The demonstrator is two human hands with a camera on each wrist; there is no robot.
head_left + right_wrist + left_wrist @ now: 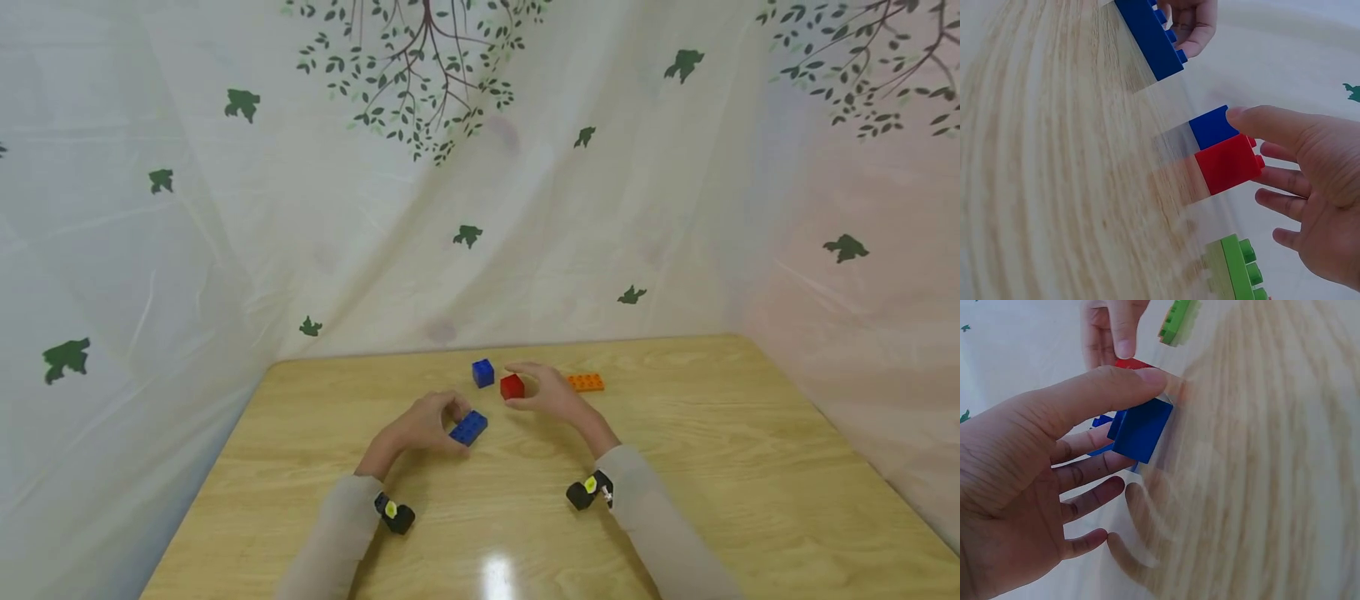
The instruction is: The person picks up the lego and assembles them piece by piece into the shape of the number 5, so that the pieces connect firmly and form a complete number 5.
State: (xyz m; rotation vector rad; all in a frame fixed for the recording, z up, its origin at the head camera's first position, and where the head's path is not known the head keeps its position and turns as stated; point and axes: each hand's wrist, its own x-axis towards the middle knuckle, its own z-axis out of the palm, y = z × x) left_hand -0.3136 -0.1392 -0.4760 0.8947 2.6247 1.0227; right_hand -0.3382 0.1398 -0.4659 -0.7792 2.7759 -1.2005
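In the head view a long blue brick [468, 428] sits in my left hand [429, 423], held between thumb and fingers. Its end face [1142, 431] shows in the left wrist view. My right hand [546, 390] is around a red brick [512, 387], the thumb near one side and the fingers beyond the other. Above the red brick a small gap shows below the forefinger. In the right wrist view the red brick [1230, 164] stands on the table. A small blue brick [483, 373] stands just left of it, partly covered by my right thumb in the right wrist view.
An orange studded piece [587, 382] lies right of my right hand. Close to the same place, a green studded brick [1238, 269] shows in the right wrist view. The wooden table [300, 467] meets a leaf-printed cloth [390, 250] at its back edge.
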